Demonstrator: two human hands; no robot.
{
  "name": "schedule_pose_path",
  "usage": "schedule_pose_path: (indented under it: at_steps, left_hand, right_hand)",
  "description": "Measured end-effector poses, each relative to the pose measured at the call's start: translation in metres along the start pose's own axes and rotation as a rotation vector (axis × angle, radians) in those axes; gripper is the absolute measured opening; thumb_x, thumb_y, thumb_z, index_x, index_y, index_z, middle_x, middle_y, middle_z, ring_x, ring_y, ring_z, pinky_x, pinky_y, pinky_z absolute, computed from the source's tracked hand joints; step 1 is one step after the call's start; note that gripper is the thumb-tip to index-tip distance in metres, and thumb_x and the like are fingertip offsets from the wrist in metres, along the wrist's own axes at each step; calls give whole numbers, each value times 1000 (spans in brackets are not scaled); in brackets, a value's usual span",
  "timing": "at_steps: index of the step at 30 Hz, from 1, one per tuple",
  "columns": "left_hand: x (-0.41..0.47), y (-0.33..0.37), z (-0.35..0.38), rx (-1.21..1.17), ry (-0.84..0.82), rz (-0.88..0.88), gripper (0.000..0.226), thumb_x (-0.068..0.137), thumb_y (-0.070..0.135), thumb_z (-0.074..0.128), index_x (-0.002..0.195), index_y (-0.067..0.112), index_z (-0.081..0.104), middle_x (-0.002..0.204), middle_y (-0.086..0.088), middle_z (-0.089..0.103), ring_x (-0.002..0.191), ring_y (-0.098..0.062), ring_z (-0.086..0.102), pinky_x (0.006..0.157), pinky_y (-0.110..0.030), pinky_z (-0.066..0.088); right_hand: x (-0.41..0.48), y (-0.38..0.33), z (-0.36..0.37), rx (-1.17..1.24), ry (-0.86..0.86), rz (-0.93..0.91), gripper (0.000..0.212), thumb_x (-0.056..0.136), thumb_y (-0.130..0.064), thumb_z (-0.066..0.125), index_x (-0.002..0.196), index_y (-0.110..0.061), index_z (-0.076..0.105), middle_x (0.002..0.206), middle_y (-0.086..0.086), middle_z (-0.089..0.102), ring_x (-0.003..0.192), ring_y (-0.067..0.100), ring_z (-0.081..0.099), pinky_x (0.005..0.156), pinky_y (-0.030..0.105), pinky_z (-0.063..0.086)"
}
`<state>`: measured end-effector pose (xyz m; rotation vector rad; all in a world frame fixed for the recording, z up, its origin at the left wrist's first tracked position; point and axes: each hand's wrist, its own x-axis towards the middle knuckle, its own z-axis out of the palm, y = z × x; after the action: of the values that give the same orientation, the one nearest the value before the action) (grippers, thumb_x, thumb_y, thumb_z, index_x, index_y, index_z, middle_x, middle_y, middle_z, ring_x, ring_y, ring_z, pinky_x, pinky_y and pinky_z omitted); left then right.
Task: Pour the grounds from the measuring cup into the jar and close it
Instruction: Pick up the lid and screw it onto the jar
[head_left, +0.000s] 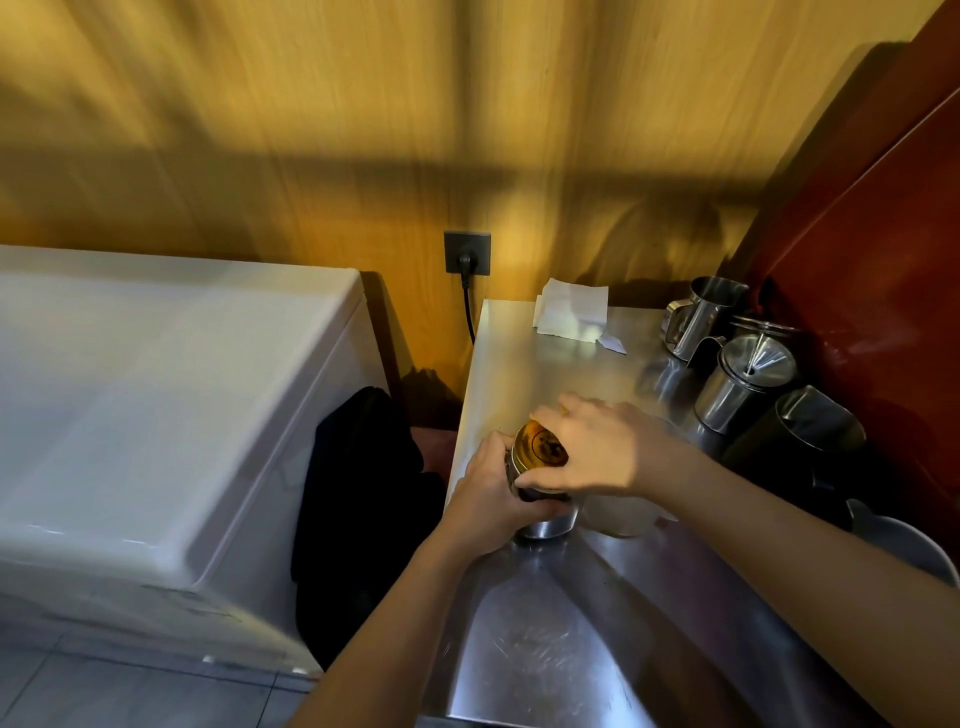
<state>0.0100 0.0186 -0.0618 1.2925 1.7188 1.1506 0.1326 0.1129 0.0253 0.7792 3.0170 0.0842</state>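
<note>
A metal jar (548, 525) stands near the left edge of the steel counter (540, 639). My left hand (493, 499) wraps around its side. My right hand (602, 449) grips the round amber lid (540, 447) from above, holding it tilted on the jar's mouth. Just right of the jar, partly under my right wrist, sits a pale translucent measuring cup (621, 514); I cannot see what is inside it.
Several steel pitchers (743, 382) line the right side by a red wall (883, 312). White paper napkins (571, 309) lie at the back. A white chest appliance (156, 415) stands left, with dark cloth (363, 493) in the gap. A wall socket (466, 253) holds a plug.
</note>
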Motion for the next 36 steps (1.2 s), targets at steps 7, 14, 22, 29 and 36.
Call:
schedule_pose_path:
  at_steps: [7, 14, 22, 29, 36]
  left_hand:
    - [5, 7, -17, 32, -185, -13, 77, 56, 45, 86, 120, 38, 43, 117, 4, 54, 111, -19, 55, 94, -38, 50]
    - [-4, 6, -9, 98, -83, -47, 60, 55, 53, 82, 101, 46, 45, 97, 12, 65, 92, -16, 64, 84, -49, 54]
    - [-17, 15, 1, 180, 60, -50, 47, 57, 56, 71, 90, 62, 38, 85, 50, 52, 79, 18, 53, 64, -20, 41]
    - [-21, 19, 7, 209, 123, -89, 49, 51, 61, 62, 88, 70, 33, 74, 31, 57, 75, 11, 46, 88, -42, 38]
    - [-22, 21, 11, 178, 137, -116, 49, 49, 60, 63, 88, 63, 34, 76, 27, 56, 75, 6, 49, 84, -42, 42]
  right_hand:
    - [-2, 2, 7, 48, 22, -168, 57, 80, -68, 32, 121, -28, 36, 104, 4, 48, 86, 20, 48, 69, 36, 46]
    - [-1, -8, 16, -18, 196, -140, 47, 76, -56, 47, 94, -13, 55, 81, 14, 57, 53, 27, 55, 45, 25, 29]
    - [-1, -25, 22, 34, 239, 58, 51, 78, -57, 38, 91, -10, 54, 82, 18, 55, 45, 30, 54, 45, 26, 26]
    - [-3, -31, 21, 27, 258, 129, 51, 77, -56, 39, 88, -9, 56, 77, 19, 58, 38, 29, 53, 44, 24, 25]
    - [-8, -33, 26, -25, 317, 161, 50, 78, -56, 37, 86, -11, 57, 76, 15, 56, 47, 29, 55, 41, 24, 32]
